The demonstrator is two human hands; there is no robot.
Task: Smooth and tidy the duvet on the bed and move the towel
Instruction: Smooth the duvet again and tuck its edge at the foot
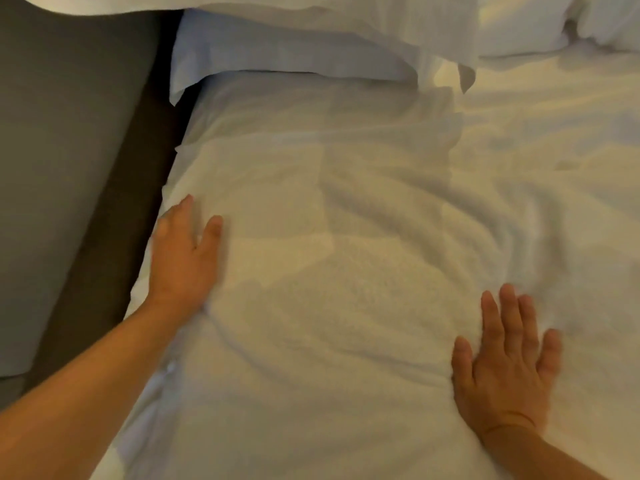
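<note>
A white towel [329, 271] with a rough terry surface lies spread flat over the white duvet [554, 174], which is wrinkled to the right. My left hand [183, 258] rests flat on the towel's left edge near the side of the bed, fingers apart. My right hand [505, 365] lies flat on the towel's lower right part, fingers spread, holding nothing. Folds run through the cloth between and beyond both hands.
White pillows [287, 53] lie across the head of the bed at the top, with more bedding at the top right [606, 22]. A dark gap and a grey surface [62, 150] run along the bed's left side.
</note>
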